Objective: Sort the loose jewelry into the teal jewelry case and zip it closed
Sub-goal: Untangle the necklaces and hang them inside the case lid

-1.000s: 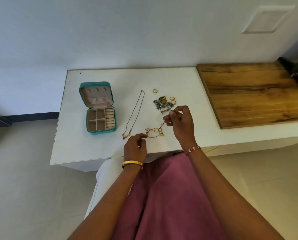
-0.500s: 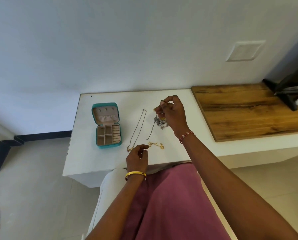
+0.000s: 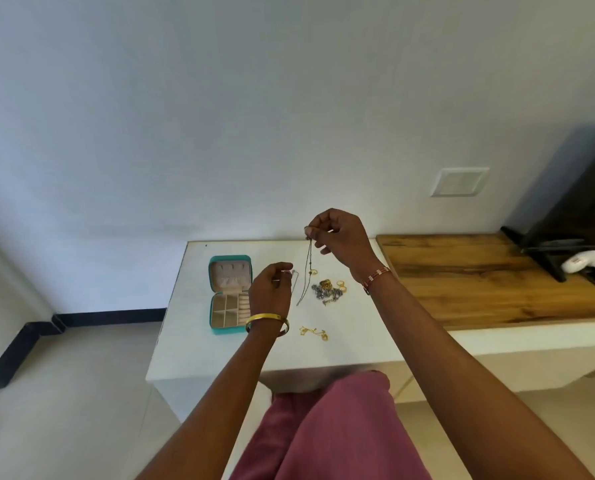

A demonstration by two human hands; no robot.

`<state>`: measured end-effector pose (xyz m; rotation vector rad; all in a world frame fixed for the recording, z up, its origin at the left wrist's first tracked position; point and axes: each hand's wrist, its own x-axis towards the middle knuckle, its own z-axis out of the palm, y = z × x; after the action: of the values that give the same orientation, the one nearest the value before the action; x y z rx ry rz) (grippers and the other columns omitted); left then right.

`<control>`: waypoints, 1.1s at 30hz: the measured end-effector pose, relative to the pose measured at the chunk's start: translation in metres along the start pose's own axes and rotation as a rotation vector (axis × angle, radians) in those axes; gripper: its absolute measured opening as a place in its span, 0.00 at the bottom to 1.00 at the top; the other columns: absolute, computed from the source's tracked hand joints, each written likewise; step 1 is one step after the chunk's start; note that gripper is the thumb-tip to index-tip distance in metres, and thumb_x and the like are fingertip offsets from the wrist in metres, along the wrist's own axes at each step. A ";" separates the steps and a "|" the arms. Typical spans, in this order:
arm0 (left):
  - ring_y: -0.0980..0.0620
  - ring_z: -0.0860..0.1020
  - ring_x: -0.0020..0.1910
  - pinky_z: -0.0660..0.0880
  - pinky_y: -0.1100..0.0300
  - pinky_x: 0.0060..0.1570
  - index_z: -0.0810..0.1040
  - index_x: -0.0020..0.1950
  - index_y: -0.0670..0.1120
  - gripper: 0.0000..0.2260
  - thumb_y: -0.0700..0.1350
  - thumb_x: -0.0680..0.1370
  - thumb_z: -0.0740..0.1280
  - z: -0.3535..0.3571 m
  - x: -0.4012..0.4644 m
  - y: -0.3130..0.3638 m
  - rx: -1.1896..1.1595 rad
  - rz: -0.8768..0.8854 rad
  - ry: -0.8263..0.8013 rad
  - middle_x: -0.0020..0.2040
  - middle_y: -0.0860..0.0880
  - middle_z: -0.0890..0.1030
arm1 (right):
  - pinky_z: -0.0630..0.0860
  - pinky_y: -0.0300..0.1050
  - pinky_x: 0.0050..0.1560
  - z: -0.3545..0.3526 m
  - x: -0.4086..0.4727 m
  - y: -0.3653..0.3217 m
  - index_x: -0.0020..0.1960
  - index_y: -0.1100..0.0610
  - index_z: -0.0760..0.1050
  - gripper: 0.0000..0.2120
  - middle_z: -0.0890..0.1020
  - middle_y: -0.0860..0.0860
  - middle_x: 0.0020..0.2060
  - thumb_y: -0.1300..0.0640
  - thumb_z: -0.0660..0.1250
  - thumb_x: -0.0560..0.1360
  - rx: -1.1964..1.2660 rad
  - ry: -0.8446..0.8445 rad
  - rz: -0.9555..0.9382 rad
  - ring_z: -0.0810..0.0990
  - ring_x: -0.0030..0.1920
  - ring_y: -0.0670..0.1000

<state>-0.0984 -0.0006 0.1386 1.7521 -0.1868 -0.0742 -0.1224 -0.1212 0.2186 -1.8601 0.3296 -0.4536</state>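
Now the head view, the only one, shows the right hand [image 3: 341,239] raised above the table [image 3: 185,341], thumb and forefinger pinching the top of a thin chain [image 3: 308,268] that hangs straight down, its lower end near the table top. A second ago that hand was low, working at the gold chain [image 3: 314,333] by the near edge; since then it has lifted the thin one clear, and the gold one lies alone near the front. The left hand [image 3: 270,289] has risen from the edge too and sits beside the hanging chain, fingers curled. It seems to pinch the chain's other end, though that strand is too fine here to be sure.

So one necklace is off the table, separated and ready for the case [image 3: 230,294], which stands open at the left, lid up, compartments showing, just beside the left wrist. The pile [image 3: 327,291] of silver pieces and rings lies right of the chain, untouched. I judge the sorting barely begun and the zip a long way off.
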 end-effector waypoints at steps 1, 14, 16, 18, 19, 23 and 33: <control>0.47 0.79 0.46 0.77 0.51 0.53 0.79 0.52 0.43 0.09 0.38 0.76 0.60 -0.004 0.000 0.010 -0.009 0.027 0.003 0.48 0.43 0.82 | 0.72 0.34 0.28 -0.001 -0.004 -0.007 0.39 0.58 0.75 0.04 0.79 0.51 0.32 0.63 0.70 0.70 -0.028 -0.017 -0.011 0.73 0.29 0.46; 0.60 0.78 0.34 0.76 0.69 0.34 0.76 0.49 0.45 0.05 0.42 0.77 0.62 -0.033 -0.027 0.076 -0.126 0.196 -0.091 0.39 0.47 0.79 | 0.72 0.38 0.32 -0.001 -0.055 -0.049 0.42 0.63 0.80 0.05 0.78 0.53 0.30 0.62 0.72 0.69 -0.104 -0.006 -0.112 0.72 0.29 0.48; 0.63 0.79 0.30 0.76 0.72 0.32 0.78 0.52 0.41 0.08 0.42 0.77 0.63 -0.036 -0.032 0.077 -0.134 0.179 -0.093 0.39 0.47 0.80 | 0.71 0.36 0.31 -0.001 -0.062 -0.051 0.42 0.63 0.80 0.04 0.77 0.49 0.28 0.62 0.72 0.69 -0.119 0.010 -0.133 0.72 0.28 0.46; 0.65 0.78 0.28 0.77 0.71 0.34 0.78 0.53 0.39 0.10 0.42 0.76 0.64 -0.039 -0.036 0.077 -0.154 0.155 -0.105 0.40 0.46 0.80 | 0.70 0.35 0.32 -0.001 -0.067 -0.053 0.42 0.63 0.80 0.04 0.77 0.48 0.28 0.63 0.72 0.69 -0.130 0.023 -0.146 0.72 0.28 0.45; 0.65 0.78 0.28 0.77 0.71 0.34 0.79 0.53 0.38 0.10 0.42 0.76 0.64 -0.040 -0.038 0.078 -0.166 0.147 -0.118 0.41 0.45 0.80 | 0.70 0.35 0.32 0.000 -0.069 -0.054 0.42 0.63 0.80 0.04 0.77 0.47 0.29 0.63 0.72 0.69 -0.132 0.031 -0.150 0.72 0.28 0.44; 0.63 0.79 0.27 0.77 0.72 0.33 0.79 0.53 0.36 0.10 0.40 0.75 0.66 -0.045 -0.045 0.084 -0.200 0.152 -0.162 0.38 0.46 0.80 | 0.73 0.38 0.37 -0.001 -0.077 -0.055 0.43 0.63 0.81 0.03 0.79 0.49 0.32 0.65 0.68 0.71 -0.073 0.064 -0.148 0.74 0.31 0.45; 0.54 0.79 0.30 0.79 0.65 0.33 0.80 0.49 0.38 0.07 0.39 0.74 0.66 -0.054 -0.050 0.098 -0.232 0.086 -0.176 0.35 0.45 0.80 | 0.79 0.47 0.48 0.006 -0.104 -0.033 0.51 0.64 0.76 0.07 0.81 0.59 0.39 0.65 0.68 0.72 0.223 -0.083 0.090 0.80 0.39 0.54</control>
<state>-0.1473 0.0424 0.2424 1.5046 -0.3675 -0.1810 -0.2118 -0.0591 0.2331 -1.6353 0.2934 -0.3357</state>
